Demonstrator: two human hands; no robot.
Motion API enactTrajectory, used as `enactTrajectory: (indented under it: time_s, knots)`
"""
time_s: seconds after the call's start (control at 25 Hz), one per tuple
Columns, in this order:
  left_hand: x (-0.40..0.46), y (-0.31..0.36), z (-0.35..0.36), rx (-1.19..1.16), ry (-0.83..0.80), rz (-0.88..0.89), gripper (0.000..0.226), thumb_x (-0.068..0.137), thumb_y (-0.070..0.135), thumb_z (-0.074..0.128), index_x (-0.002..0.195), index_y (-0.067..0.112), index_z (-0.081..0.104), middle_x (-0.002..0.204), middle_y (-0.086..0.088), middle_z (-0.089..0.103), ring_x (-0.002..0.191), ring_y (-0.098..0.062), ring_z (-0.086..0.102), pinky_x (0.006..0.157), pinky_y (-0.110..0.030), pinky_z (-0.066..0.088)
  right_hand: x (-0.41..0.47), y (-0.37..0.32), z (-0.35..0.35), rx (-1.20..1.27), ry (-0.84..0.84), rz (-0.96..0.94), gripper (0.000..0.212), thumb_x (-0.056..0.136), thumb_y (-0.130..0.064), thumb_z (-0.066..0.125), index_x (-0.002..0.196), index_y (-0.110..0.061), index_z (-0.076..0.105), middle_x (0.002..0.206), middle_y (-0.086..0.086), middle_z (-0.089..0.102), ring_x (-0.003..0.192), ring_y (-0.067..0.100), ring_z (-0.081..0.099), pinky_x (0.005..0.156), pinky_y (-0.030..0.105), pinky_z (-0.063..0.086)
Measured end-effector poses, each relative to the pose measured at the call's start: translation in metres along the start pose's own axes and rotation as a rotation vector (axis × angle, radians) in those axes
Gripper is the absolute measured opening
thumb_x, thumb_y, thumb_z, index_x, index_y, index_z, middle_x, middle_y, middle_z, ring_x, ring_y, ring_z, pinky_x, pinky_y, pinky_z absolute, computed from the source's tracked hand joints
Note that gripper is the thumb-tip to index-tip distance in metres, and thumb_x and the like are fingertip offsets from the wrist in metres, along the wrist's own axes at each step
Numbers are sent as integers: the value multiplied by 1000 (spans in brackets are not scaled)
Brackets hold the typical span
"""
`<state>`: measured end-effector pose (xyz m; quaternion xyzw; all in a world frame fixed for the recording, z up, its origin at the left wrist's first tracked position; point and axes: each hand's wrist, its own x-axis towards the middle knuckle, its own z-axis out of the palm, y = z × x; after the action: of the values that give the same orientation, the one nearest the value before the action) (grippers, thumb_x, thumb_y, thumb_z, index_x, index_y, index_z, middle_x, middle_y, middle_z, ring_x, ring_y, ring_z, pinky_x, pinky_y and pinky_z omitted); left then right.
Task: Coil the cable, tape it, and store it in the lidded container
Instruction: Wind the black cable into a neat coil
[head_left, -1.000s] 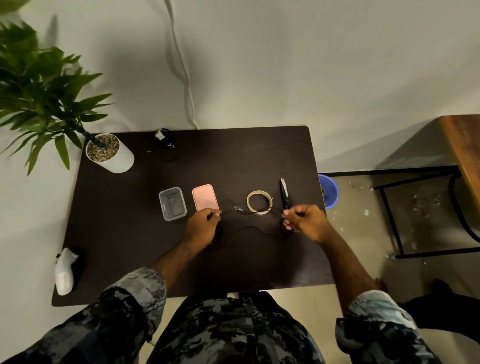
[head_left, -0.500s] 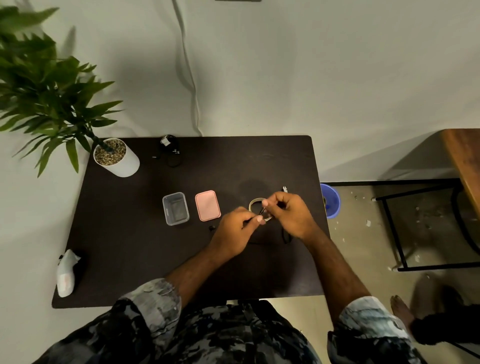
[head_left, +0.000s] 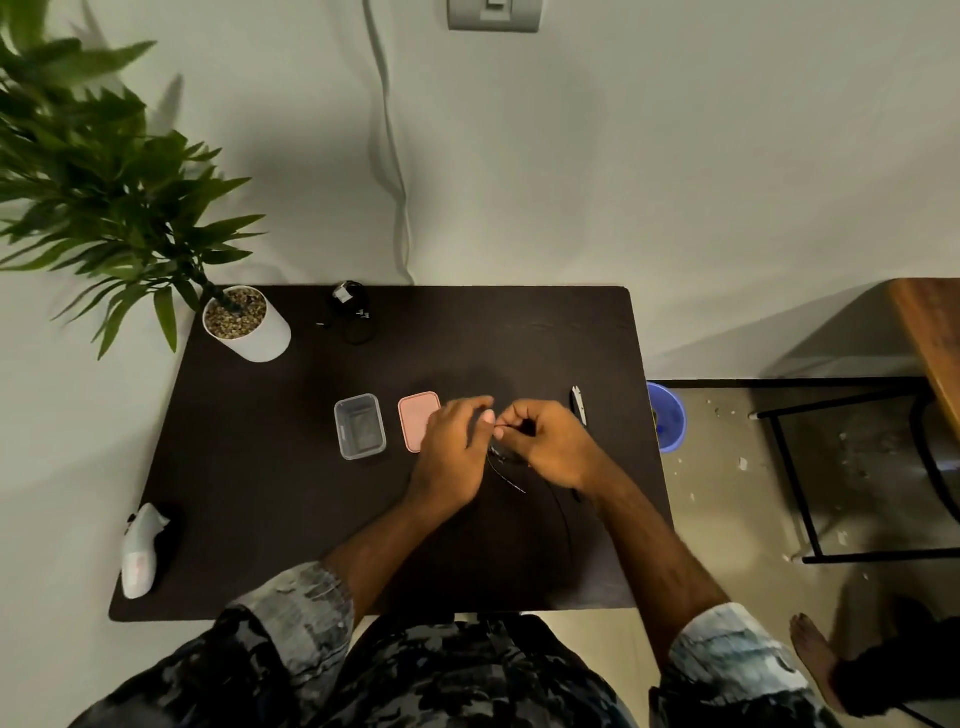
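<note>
- Dark counter, clear container and pink lid lying apart
- Left hand and right hand, both pinched closed on thin black cable mid-counter
- Risk: loose tail trailing toward the near edge may snag, springing loops undone

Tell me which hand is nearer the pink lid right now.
Left. The left hand overlaps the pink lid's right edge in this view. The right hand is further right, on the far side of the left hand, pinching the black cable.
</note>
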<state>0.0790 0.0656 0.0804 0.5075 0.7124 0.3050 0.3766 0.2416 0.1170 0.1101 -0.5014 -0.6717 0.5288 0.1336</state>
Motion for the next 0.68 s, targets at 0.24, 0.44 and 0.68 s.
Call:
enactTrajectory:
  time_s: [0.24,0.44,0.68]
  knots:
    - [4,26,-15,-707,-414,-439,46,108,49,41,81,14,56,53,7,35,46,-10,33,48,-28,37,11,-4,-13,57,157,-46,11,88,-23,82,91,-19,72,86,14,72,69,29,67,66,42,58]
    - [20,34,-38,-1352,-367,-608,34,109,34,41,85,17,58,61,5,42,49,-8,36,47,-22,34,15,10,-7,5,213,155,26,100,-37,67,91,-12,68,76,12,72,63,14,63,67,40,57]
    - [41,26,-45,-964,115,-163,27,109,19,47,120,6,68,109,-6,78,104,-18,77,90,-30,62,0,-2,11,-332,-50,58,23,102,-32,62,90,-15,72,82,1,70,76,15,67,73,36,55]
